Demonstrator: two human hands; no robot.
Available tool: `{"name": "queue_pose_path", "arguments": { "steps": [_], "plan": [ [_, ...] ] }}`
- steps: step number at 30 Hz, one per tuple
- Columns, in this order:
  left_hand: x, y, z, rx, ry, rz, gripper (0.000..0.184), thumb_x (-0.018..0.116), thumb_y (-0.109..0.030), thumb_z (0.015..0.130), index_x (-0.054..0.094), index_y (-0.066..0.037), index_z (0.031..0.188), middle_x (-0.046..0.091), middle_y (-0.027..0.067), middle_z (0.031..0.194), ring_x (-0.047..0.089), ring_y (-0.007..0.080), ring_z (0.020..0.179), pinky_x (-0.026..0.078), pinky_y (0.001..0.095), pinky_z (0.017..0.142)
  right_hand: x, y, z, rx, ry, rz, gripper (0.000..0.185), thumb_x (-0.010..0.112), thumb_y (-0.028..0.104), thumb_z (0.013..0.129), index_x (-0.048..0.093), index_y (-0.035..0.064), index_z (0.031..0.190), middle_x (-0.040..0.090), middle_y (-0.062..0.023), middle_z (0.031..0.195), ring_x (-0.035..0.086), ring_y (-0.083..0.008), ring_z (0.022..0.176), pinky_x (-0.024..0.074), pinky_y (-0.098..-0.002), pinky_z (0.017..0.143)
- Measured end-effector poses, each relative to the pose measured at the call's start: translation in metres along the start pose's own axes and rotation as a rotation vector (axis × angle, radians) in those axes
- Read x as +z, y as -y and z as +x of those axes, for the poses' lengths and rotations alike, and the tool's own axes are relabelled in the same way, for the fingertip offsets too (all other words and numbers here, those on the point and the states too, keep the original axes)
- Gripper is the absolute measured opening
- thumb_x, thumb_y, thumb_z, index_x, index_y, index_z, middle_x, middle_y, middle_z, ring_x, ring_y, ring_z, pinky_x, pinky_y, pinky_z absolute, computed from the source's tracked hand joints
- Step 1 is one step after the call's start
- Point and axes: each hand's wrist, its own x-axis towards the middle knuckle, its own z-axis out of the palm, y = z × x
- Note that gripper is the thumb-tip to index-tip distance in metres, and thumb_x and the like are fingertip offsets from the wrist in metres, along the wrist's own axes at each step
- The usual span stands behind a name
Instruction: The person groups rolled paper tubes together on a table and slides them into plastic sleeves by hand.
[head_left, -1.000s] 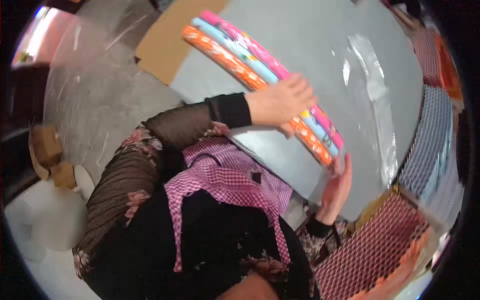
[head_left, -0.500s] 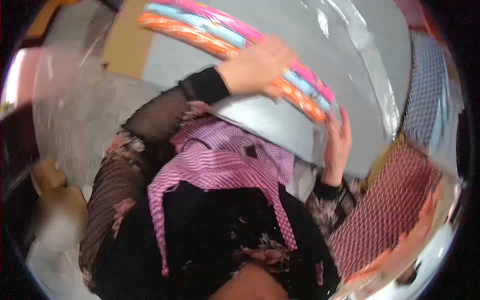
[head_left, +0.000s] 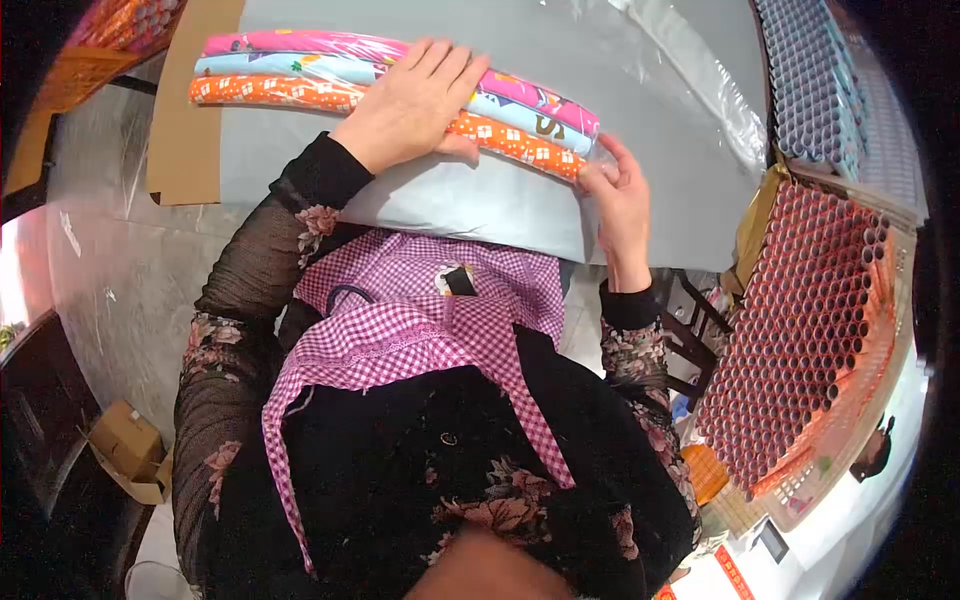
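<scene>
Three-roll pack (head_left: 345, 68) lies on the grey tabletop (head_left: 690, 200), straight ahead of the person, in shiny clear wrap. Long axis runs L–R across the body, R end angled a bit nearer the person; some of the bow is prob. the wide lens. Order, far to near: pink roll (head_left: 300, 43), light-blue roll (head_left: 310, 68), orange roll (head_left: 290, 93), side by side, touching.

Key relation: the two hands sit at diff. pts along that axis. L hand (head_left: 412, 108) is palm-down across all three approx. mid-length, fingers pointing to the far side, crosswise to the rolls, thumb at the near edge by the orange one. It's spread flat on top, not closed round anything. R hand (head_left: 622, 205) is at the R end, nearer that end than the L hand; comes in from the near side, thumb and fingers up against the roll ends. Whether it pinches the loose wrap there or only touches, can't tell: film's too clear.

L end is the far one from both hands, w/ no hand on it, over the brown cardboard (head_left: 185, 150). Off to the R, well apart from the pack, a clear plastic strip (head_left: 715, 95) lies on the tabletop; beyond the table edge, stacked red-toned tubes (head_left: 790, 330).
</scene>
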Motion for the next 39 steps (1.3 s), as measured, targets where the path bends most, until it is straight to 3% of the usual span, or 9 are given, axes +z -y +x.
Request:
{"name": "queue_pose_path", "arguments": {
  "steps": [5,9,21,25,27,32,33,35,39],
  "plan": [
    [0.000,0.000,0.000,0.018,-0.009,-0.003,0.098,0.069,-0.063,0.066,0.047,0.007,0.131,0.053,0.0169,0.121,0.049,0.0331,0.116,0.038,0.0435,0.104,-0.009,-0.001,0.001,-0.038,0.047,0.002,0.052,0.060,0.003,0.090,0.044,-0.0074,0.138,0.067,-0.0067,0.084,0.062,-0.0109,0.074,0.0498,-0.0244,0.068],
    [-0.001,-0.001,0.000,-0.004,0.015,-0.010,0.100,0.068,-0.064,0.066,0.046,0.007,0.132,0.053,0.0178,0.124,0.050,0.0337,0.116,0.039,0.0437,0.104,-0.036,-0.009,0.010,-0.097,-0.117,0.150,0.040,0.055,0.003,0.094,0.048,-0.0072,0.131,0.066,-0.0083,0.085,0.059,-0.0120,0.070,0.0488,-0.0239,0.066],
    [-0.004,0.000,-0.005,-0.010,0.046,0.030,0.107,0.064,-0.069,0.067,0.041,0.009,0.136,0.048,0.0226,0.137,0.046,0.0375,0.126,0.035,0.0449,0.109,-0.073,0.001,0.003,-0.271,-0.222,0.139,0.023,0.058,0.005,0.094,0.060,-0.0035,0.116,0.064,-0.0046,0.080,0.049,-0.0035,0.061,0.0388,-0.0177,0.056],
    [-0.001,-0.002,-0.003,-0.083,0.150,-0.043,0.110,0.065,-0.068,0.069,0.035,0.009,0.141,0.039,0.0240,0.146,0.036,0.0391,0.137,0.028,0.0502,0.114,-0.089,0.001,0.005,-0.271,-0.282,-0.161,0.018,0.058,0.009,0.095,0.064,-0.0020,0.108,0.067,-0.0055,0.081,0.052,-0.0061,0.065,0.0398,-0.0203,0.057],
    [0.001,0.001,-0.007,-0.042,0.092,-0.076,0.106,0.066,-0.068,0.069,0.040,0.006,0.139,0.040,0.0239,0.146,0.036,0.0396,0.136,0.027,0.0537,0.113,-0.073,0.021,-0.005,-0.185,-0.356,-0.303,0.026,0.056,0.012,0.097,0.061,-0.0033,0.117,0.067,-0.0070,0.093,0.059,-0.0118,0.081,0.0481,-0.0247,0.072],
    [-0.004,-0.003,-0.006,-0.065,0.105,0.017,0.104,0.065,-0.071,0.068,0.044,0.005,0.136,0.040,0.0236,0.146,0.036,0.0377,0.137,0.027,0.0545,0.112,-0.072,0.011,0.014,-0.571,-0.385,-0.521,0.027,0.058,0.010,0.095,0.062,-0.0040,0.118,0.065,-0.0132,0.116,0.061,-0.0218,0.106,0.0477,-0.0330,0.093],
    [-0.005,-0.003,-0.007,-0.043,0.049,-0.016,0.100,0.069,-0.067,0.067,0.047,0.004,0.134,0.042,0.0222,0.145,0.038,0.0370,0.136,0.027,0.0534,0.112,-0.059,0.019,0.013,-0.588,-0.365,-0.517,0.027,0.058,0.010,0.095,0.062,-0.0040,0.118,0.065,-0.0132,0.116,0.061,-0.0218,0.106,0.0477,-0.0330,0.093],
    [-0.008,-0.003,-0.006,-0.046,0.049,-0.030,0.102,0.066,-0.068,0.068,0.044,0.004,0.137,0.040,0.0222,0.147,0.036,0.0377,0.138,0.026,0.0549,0.112,-0.033,0.036,0.004,-0.872,-0.179,-0.954,0.031,0.061,0.011,0.093,0.061,-0.0024,0.121,0.063,-0.0168,0.122,0.058,-0.0292,0.114,0.0446,-0.0376,0.098],
    [-0.008,0.003,-0.012,-0.136,-0.091,-0.102,0.098,0.068,-0.064,0.070,0.042,0.000,0.140,0.037,0.0199,0.150,0.034,0.0389,0.139,0.026,0.0564,0.113,-0.022,0.022,0.028,-0.860,-0.080,-1.068,0.037,0.061,0.010,0.091,0.056,-0.0024,0.125,0.061,-0.0211,0.121,0.057,-0.0383,0.111,0.0430,-0.0446,0.097]
  ]
}}
